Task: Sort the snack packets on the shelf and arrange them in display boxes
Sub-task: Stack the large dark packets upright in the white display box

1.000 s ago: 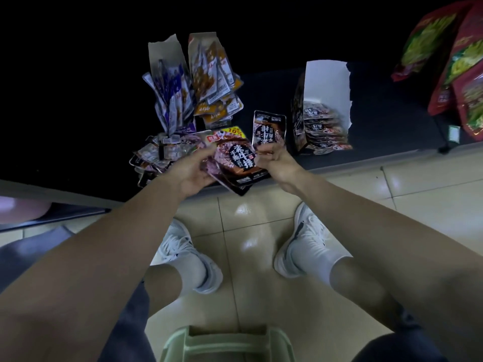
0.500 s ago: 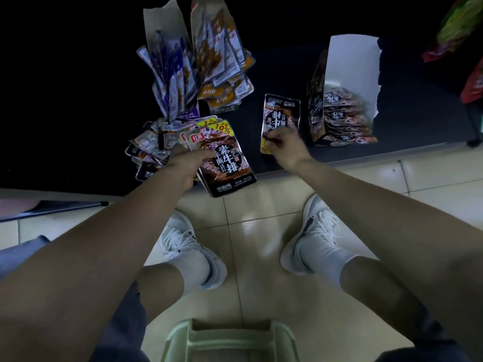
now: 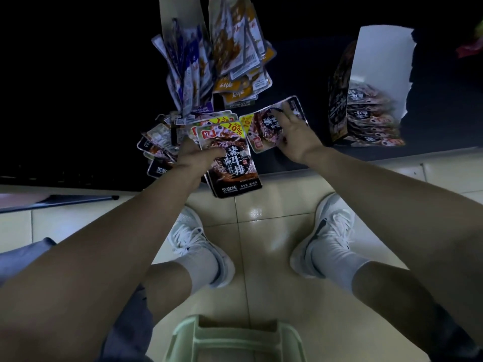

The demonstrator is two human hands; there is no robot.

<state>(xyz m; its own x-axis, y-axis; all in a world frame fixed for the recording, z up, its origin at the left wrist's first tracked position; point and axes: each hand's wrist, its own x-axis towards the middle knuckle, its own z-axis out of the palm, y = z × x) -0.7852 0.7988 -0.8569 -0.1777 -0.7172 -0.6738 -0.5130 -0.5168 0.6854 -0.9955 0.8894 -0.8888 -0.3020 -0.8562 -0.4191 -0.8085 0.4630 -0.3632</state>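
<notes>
- left grip [image 3: 194,159]: clenched on stack of black packets [image 3: 235,171], thumb [image 3: 211,152] across front pkt, fingers behind. Stack fanned, upright-ish, yellow "10%" corners at top, bottom end hanging past shelf edge over floor.
- right grip [image 3: 294,137]: grasping single packet [image 3: 264,129] of same print; fingers spread over its face, thumb hidden. Pkt tilted, its yellow corner just beside top of the stack, nearly touching.
- Both hands at front edge of dark shelf [image 3: 300,69].
- loose pile [image 3: 156,142] of small dark pkts on shelf, just L of left grip, partly behind it.
- Behind hands: purple packets [image 3: 185,77] and orange packets [image 3: 235,48], two upright bunches side by side in open cartons, purple on L.
- R of right grip, apart: display box [image 3: 381,64], white flap up, w/ boxed packets [image 3: 371,124] stacked flat inside, same dark print.
- Below: pale tiled floor [image 3: 261,257], white shoes [image 3: 193,241], green plastic item [image 3: 235,338] at bottom edge; can't tell what it is.
</notes>
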